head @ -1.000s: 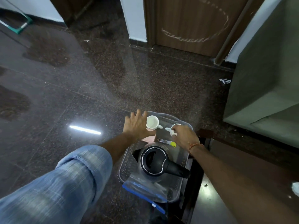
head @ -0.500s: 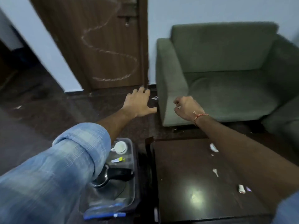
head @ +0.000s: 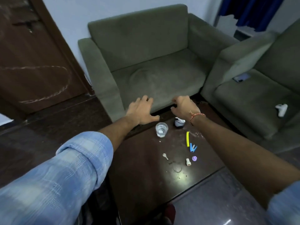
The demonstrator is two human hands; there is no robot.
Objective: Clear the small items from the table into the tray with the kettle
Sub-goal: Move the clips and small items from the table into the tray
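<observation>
Hands empty: left hand spread flat, right hand loosely curled, both above the table's far edge. Glass below them; key, yellow strip, purple cap nearer. Tray and kettle out of view. Risk: a descending wrist tips the glass.

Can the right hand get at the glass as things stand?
Probably yes: the right hand hovers empty just beyond the glass, which stands in the open on the table, nothing covering it.
</observation>
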